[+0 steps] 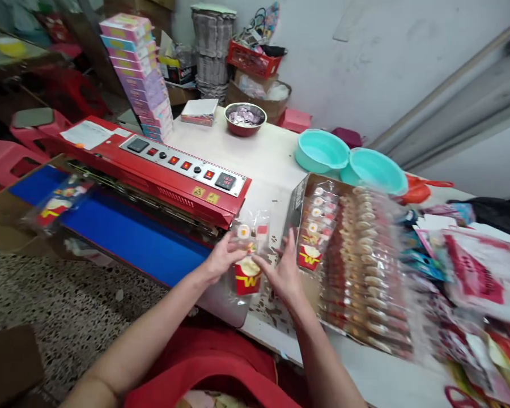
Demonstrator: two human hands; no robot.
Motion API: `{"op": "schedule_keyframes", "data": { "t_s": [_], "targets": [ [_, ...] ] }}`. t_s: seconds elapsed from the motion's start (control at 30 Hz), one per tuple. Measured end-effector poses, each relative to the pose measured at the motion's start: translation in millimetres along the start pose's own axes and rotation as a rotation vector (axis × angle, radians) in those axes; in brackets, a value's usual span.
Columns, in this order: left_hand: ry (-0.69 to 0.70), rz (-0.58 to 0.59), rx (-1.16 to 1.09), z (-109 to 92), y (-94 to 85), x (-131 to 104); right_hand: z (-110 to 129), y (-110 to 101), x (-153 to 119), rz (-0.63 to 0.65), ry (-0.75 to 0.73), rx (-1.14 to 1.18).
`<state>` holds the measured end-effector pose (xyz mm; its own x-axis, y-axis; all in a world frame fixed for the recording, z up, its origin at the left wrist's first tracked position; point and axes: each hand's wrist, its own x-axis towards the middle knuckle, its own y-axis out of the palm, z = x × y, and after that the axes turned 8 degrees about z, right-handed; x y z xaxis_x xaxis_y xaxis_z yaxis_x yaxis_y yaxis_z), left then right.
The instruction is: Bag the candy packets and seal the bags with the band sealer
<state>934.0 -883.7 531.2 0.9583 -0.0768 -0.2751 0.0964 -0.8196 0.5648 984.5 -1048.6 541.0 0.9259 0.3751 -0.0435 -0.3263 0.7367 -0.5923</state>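
Note:
A clear plastic bag (pixel 248 276) with a red fries-box piece marked with a yellow letter and small egg-like pieces lies in front of me, beside the red machine's end. My left hand (pixel 221 262) pinches its left edge, thumb on top. The thumb of my right hand (pixel 285 272) touches the bag from the right, while its fingers stretch up, apart from the thumb, near the carton's side. An open carton (pixel 310 286) to the right holds several similar bags (pixel 318 226) packed in rows. Another filled bag (pixel 57 204) lies on the blue conveyor belt (pixel 140 235) at left.
The red sealing machine (pixel 165 175) has a lit panel. Behind it rises a stack of small boxes (pixel 140 79). A metal bowl (pixel 245 119) and turquoise basins (pixel 322 150) stand at the back of the white table (pixel 263 158). Plastic packages (pixel 484 272) crowd the right side.

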Motion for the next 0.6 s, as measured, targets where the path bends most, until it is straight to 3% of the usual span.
{"op": "schedule_keyframes", "data": {
  "t_s": [0.07,0.2,0.27,0.43,0.6],
  "targets": [
    [-0.108,0.057,0.037,-1.3,-15.2,-11.0,-2.9,-11.3,15.3,0.017,0.031,0.205],
    [-0.263,0.128,0.003,-3.7,-32.1,-30.6,-3.8,-20.9,39.5,0.42,0.071,0.543],
    [-0.279,0.119,-0.037,-4.6,-33.3,-35.0,-3.9,-15.1,43.0,0.503,0.16,0.62],
    [-0.113,0.048,0.059,4.4,-29.6,-32.7,-7.2,7.5,38.9,0.349,0.317,0.71],
    [-0.098,-0.171,0.166,24.9,-29.5,-29.6,-10.6,16.5,36.9,0.277,0.321,0.707]
  ]
}}
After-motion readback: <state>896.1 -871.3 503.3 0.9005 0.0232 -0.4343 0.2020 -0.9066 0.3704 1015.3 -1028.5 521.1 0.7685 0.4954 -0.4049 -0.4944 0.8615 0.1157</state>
